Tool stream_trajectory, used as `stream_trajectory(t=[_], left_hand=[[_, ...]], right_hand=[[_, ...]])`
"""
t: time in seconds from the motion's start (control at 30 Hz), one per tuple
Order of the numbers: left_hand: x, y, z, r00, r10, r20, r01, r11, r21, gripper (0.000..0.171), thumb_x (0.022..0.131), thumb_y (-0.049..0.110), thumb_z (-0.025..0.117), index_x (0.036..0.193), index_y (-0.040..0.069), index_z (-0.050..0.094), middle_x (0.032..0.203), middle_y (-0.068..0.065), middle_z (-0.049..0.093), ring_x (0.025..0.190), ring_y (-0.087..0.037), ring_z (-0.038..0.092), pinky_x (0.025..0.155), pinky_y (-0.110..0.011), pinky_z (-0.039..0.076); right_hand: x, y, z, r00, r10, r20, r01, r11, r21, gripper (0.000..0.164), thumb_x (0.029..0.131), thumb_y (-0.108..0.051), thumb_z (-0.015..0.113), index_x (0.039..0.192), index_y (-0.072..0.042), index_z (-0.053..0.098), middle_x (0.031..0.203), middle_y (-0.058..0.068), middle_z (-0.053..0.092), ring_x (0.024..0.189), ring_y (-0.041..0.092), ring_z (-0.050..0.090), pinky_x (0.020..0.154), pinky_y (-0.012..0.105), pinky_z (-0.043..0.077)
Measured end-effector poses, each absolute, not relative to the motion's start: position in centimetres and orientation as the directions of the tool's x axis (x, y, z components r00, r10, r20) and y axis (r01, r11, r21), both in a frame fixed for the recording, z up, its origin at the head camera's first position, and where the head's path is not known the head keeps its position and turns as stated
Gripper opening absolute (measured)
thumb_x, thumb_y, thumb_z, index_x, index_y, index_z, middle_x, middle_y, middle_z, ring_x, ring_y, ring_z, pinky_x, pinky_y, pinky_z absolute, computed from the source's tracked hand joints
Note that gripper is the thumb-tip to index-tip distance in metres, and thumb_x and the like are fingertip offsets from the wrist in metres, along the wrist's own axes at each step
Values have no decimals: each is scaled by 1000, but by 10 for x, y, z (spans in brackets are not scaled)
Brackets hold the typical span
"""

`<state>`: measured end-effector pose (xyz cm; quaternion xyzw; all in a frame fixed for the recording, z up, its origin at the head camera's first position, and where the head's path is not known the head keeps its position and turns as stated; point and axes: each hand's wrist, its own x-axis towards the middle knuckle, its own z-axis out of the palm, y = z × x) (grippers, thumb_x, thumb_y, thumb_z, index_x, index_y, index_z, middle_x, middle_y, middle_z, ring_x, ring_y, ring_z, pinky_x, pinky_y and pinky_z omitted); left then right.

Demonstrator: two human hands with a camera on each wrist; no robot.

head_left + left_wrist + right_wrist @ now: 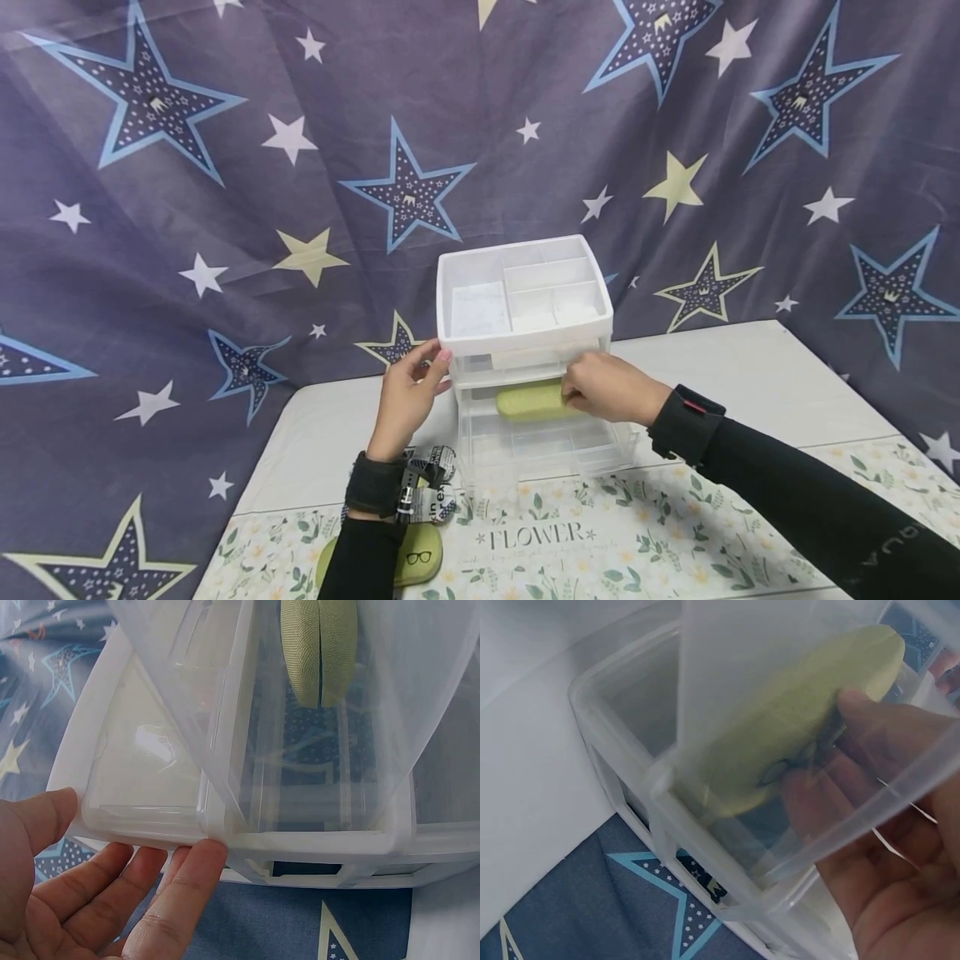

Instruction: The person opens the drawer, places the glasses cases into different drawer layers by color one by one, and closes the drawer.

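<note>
A white storage unit with clear drawers (525,340) stands on the table, one lower drawer (540,446) pulled out. My right hand (606,388) pinches a green glasses case (531,402) between thumb and fingers, above that drawer. In the right wrist view the case (810,705) shows through the drawer's clear wall, a dark glasses print partly behind the fingers. My left hand (408,392) touches the unit's left side near the top; the left wrist view shows its fingertips (204,853) against the frame. The case's end (321,660) appears there too.
Below the left forearm lies another green glasses case (422,554), partly covered by the sleeve. A crumpled printed black-and-white item (431,483) lies beside the left wrist. The unit's top is a divided tray (480,308). A star-patterned cloth (480,167) hangs behind the table.
</note>
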<state>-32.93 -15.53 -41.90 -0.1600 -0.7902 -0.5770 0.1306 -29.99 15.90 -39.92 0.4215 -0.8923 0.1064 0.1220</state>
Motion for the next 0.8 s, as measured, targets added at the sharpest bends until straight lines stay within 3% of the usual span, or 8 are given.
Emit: stream_trajectory(t=[0.23, 0.47, 0.67, 0.8], left_hand=[[-329, -155, -418, -920, 101, 378, 391, 283, 876, 57, 100, 41, 67, 141, 3, 59, 127, -17, 64, 109, -34, 69, 87, -32, 63], [-329, -156, -417, -916, 104, 388, 401, 285, 870, 60, 99, 44, 68, 142, 3, 59, 128, -16, 64, 109, -34, 70, 85, -28, 63], [-329, -155, -417, -916, 100, 389, 401, 287, 870, 62, 99, 46, 67, 142, 1, 57, 131, -17, 63, 109, -33, 69, 84, -26, 63], [-329, -154, -419, -918, 105, 382, 396, 278, 875, 63, 99, 46, 67, 143, 2, 57, 133, -17, 63, 111, -33, 69, 85, -27, 62]], right_hand=[[-296, 167, -402, -620, -723, 305, -783, 598, -173, 20, 90, -5, 78, 77, -16, 69, 68, -11, 51, 62, 3, 42, 56, 21, 38], [-295, 174, -405, -665, -654, 362, -747, 594, -298, 6, 96, -14, 75, 91, -18, 76, 78, -13, 62, 63, 0, 48, 57, 22, 44], [-293, 186, -403, -699, -546, 461, -714, 567, -411, 10, 96, -20, 76, 103, -13, 79, 85, -12, 70, 71, 1, 60, 63, 25, 55], [-291, 201, -404, -745, -394, 539, -664, 518, -539, 8, 96, -18, 76, 101, -13, 78, 85, -7, 74, 74, 6, 67, 66, 24, 58]])
